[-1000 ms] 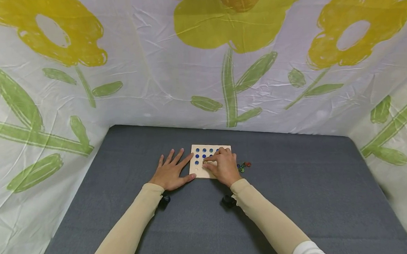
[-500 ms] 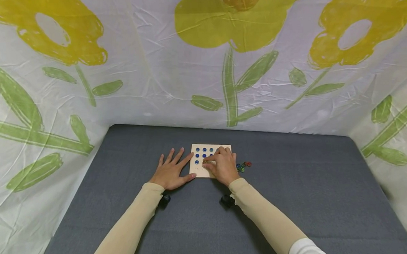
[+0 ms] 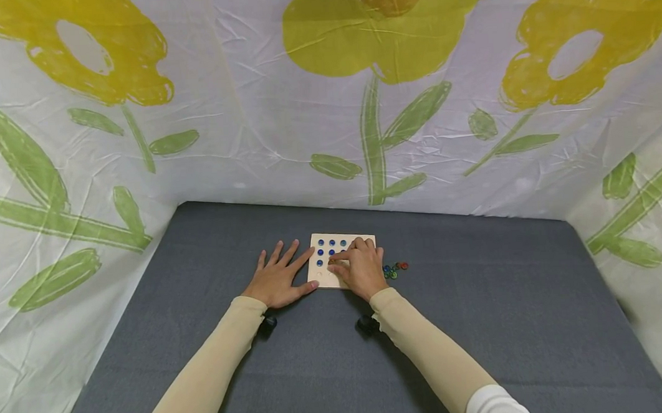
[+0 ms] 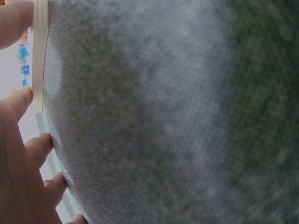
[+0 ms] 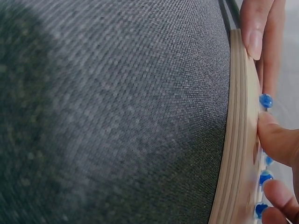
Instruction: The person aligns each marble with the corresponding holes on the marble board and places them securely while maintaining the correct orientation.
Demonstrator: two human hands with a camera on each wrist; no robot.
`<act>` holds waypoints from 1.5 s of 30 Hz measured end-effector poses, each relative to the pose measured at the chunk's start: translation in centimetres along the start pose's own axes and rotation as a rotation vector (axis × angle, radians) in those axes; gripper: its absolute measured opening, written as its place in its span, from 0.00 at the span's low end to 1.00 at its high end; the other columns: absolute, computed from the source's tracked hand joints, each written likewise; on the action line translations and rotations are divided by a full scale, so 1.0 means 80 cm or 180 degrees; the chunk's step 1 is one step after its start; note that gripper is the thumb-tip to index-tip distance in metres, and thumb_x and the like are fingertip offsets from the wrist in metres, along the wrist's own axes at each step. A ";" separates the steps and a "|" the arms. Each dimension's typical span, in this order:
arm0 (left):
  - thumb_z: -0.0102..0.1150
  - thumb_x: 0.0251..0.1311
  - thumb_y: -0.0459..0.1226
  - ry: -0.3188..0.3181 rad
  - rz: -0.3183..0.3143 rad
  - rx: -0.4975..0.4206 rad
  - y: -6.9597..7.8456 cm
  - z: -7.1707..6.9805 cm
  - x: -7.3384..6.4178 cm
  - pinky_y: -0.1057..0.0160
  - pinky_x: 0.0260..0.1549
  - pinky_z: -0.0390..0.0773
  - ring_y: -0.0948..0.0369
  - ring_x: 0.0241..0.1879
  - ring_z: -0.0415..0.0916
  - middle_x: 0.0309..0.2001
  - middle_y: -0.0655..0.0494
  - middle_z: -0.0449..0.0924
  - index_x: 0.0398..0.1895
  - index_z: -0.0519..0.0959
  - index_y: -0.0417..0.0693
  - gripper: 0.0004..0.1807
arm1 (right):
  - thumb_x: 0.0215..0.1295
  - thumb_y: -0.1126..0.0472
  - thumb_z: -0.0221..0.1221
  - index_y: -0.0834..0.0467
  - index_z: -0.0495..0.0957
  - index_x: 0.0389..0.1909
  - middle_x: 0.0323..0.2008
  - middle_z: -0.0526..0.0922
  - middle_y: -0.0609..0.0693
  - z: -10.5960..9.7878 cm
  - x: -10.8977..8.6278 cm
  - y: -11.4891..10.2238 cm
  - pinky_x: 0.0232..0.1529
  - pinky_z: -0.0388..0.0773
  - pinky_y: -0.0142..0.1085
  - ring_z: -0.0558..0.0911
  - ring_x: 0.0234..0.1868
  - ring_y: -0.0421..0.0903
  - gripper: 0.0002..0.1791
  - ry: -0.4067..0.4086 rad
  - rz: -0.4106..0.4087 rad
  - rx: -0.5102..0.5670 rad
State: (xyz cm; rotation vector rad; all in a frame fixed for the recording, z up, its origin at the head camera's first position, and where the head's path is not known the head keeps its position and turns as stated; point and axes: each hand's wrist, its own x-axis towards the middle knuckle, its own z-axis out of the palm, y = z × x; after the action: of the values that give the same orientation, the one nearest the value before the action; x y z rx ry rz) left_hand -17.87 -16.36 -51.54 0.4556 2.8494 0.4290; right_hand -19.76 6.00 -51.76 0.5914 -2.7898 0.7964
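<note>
On the left side, the left hand (image 3: 279, 281) lies released with its fingers spread, and its index finger and thumb touch the left edge of the wooden board (image 3: 326, 281). This board lies flat on the grey table (image 3: 482, 311). In its left column sit 3 blue marbles (image 3: 320, 252), with 1 pale hollow nearest the person. Further right, the right hand (image 3: 364, 270) is above the board, its thumb and index finger pinching a small marble (image 3: 331, 262), mostly hidden. Just beside this hand, loose marbles (image 3: 393, 275) in blue, green and red lie on the table
</note>
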 end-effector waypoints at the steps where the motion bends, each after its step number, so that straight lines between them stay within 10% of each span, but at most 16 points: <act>1: 0.48 0.68 0.67 0.0011 0.0003 -0.0004 0.000 0.000 0.000 0.30 0.71 0.36 0.39 0.79 0.35 0.81 0.46 0.44 0.83 0.52 0.62 0.45 | 0.61 0.50 0.72 0.48 0.92 0.40 0.36 0.77 0.51 0.000 0.000 0.000 0.40 0.63 0.50 0.70 0.38 0.50 0.09 -0.0002 0.0001 -0.0003; 45: 0.45 0.67 0.69 0.0005 -0.0010 -0.0067 -0.004 0.008 0.004 0.32 0.72 0.32 0.42 0.80 0.32 0.82 0.49 0.41 0.83 0.50 0.63 0.46 | 0.60 0.58 0.73 0.56 0.91 0.41 0.38 0.85 0.52 -0.042 -0.019 0.015 0.47 0.68 0.54 0.78 0.43 0.53 0.10 0.0085 0.0186 0.0343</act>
State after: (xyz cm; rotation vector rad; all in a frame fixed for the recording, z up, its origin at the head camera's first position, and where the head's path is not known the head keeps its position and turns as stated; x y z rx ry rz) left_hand -18.06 -16.42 -52.33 0.4472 2.8439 0.4584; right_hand -18.67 9.26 -49.90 0.5143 -2.7651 0.9645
